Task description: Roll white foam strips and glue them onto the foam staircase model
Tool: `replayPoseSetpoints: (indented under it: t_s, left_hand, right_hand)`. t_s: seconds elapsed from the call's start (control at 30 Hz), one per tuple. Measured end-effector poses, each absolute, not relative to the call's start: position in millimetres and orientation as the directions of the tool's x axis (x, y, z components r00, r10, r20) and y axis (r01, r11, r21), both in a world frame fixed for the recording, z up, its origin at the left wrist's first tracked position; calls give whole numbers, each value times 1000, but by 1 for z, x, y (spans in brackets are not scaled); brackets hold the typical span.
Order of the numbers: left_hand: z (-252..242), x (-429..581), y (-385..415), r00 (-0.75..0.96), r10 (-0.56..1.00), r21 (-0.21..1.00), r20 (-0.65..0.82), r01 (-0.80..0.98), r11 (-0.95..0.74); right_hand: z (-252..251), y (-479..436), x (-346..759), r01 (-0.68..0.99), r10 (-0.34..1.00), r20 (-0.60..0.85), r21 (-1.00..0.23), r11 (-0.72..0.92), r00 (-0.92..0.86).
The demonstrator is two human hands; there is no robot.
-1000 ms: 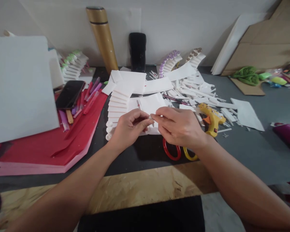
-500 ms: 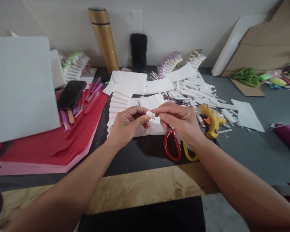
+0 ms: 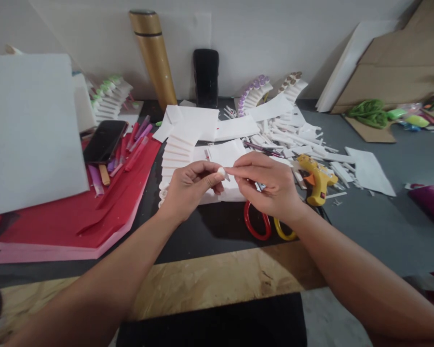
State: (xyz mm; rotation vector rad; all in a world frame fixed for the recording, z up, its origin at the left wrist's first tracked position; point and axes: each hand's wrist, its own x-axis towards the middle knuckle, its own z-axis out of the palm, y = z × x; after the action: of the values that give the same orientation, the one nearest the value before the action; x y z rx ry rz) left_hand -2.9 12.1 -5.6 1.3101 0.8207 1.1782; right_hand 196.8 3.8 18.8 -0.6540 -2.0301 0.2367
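Note:
Between thumb and index finger, my left hand (image 3: 188,188) pinches a small white piece (image 3: 222,172), which looks like rolled paper. The index fingertip of my right hand (image 3: 269,185) touches that piece from the right; its thumb and other fingers are bent and apart from it. Both hands are above white paper sheets (image 3: 228,153). Below my right hand lie scissors with a red and a yellow handle loop (image 3: 257,226). To its right is a yellow glue gun (image 3: 317,180).
White paper strips (image 3: 292,137) are heaped behind the glue gun. At the back stand a gold bottle (image 3: 155,62) and a black object (image 3: 206,77). A phone (image 3: 106,141) and markers lie on red sheets (image 3: 65,219) at left. Cardboard (image 3: 401,72) leans at back right.
My right hand's thumb has dropped away from the white piece, and its fingers have spread somewhat. My left hand stays nearly in place. The view has shifted slightly.

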Motion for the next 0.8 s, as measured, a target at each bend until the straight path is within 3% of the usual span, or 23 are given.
replayPoseSetpoints:
  t_s: [0.1, 0.17, 0.3, 0.4, 0.63, 0.8]
  left_hand:
    - [-3, -3, 11, 253, 951, 980, 180, -126, -153]
    - [-1, -3, 10, 252, 947, 979, 200, -81, -185]
    - [5, -3, 9, 219, 942, 965, 256, 0, -262]
    - [6, -3, 9, 203, 939, 958, 276, 20, -286]
    - [3, -4, 8, 205, 935, 955, 288, 6, -295]
    - [1, 0, 9, 165, 948, 962, 272, -51, -267]
  right_hand:
    - [17, 4, 198, 383, 481, 752, -324, 865, -451]
    - [18, 3, 197, 383, 496, 744, -342, 858, -447]
    - [22, -1, 194, 271, 731, 617, -680, 681, -291]
    - [22, -2, 192, 208, 785, 559, -762, 613, -266]
    - [15, -1, 192, 378, 525, 743, -384, 843, -416]
    - [11, 1, 193, 434, 503, 737, -311, 846, -451]
